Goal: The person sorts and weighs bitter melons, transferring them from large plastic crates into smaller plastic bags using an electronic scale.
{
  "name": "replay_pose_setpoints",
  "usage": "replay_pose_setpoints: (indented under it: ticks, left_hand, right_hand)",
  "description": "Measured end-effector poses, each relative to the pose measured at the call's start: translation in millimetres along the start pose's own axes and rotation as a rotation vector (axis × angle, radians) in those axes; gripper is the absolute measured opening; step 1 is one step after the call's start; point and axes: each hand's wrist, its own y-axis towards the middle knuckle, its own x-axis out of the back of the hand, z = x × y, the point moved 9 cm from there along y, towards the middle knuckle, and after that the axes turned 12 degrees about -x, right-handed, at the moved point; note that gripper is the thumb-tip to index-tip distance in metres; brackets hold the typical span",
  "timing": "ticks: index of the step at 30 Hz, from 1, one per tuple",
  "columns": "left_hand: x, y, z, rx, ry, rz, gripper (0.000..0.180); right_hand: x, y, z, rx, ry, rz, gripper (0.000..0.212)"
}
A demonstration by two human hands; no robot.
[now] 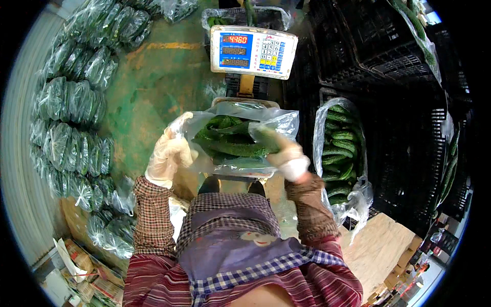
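Note:
A clear plastic bag (289, 123) with several dark green, bumpy cucumbers (230, 148) lies open on the platform of a weighing scale (245, 101). My left hand (171, 153), in a pale glove, is closed on the bag's left edge. At the bag's right side is my right hand (290, 157), also gloved and a little blurred. Its fingers are closed around the end of a cucumber (263, 134), which is smeared by motion. The scale's display panel (254, 52), white with a blue screen area and keypad, stands on a post beyond the bag.
On the right, a plastic-lined crate (318, 138) holds several cucumbers, beside stacked black crates (399, 128). Bagged cucumbers (71, 100) are piled along the left wall. Another lined crate (281, 18) stands behind the scale. A wooden board (378, 250) lies at lower right.

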Motion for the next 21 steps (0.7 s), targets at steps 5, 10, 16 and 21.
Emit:
replay_pose_setpoints:
  ticks: [5, 10, 16, 21]
  left_hand:
    - [4, -2, 14, -0.031, 0.05, 0.03, 0.058]
    - [-3, -1, 10, -0.034, 0.0, -0.034, 0.055]
    - [-1, 2, -1, -0.073, -0.264, 0.004, 0.053]
    - [-6, 6, -1, -0.017, -0.243, 0.056, 0.052]
  right_hand:
    - [71, -3, -2, -0.039, 0.615, -0.08, 0.04]
    - [-9, -11, 57, 0.163, 0.362, 0.117, 0.03]
    - [-129, -11, 131, 0.757, -0.225, 0.412, 0.032]
    - [-92, 86, -8, 0.112, -1.116, -0.025, 0.044]
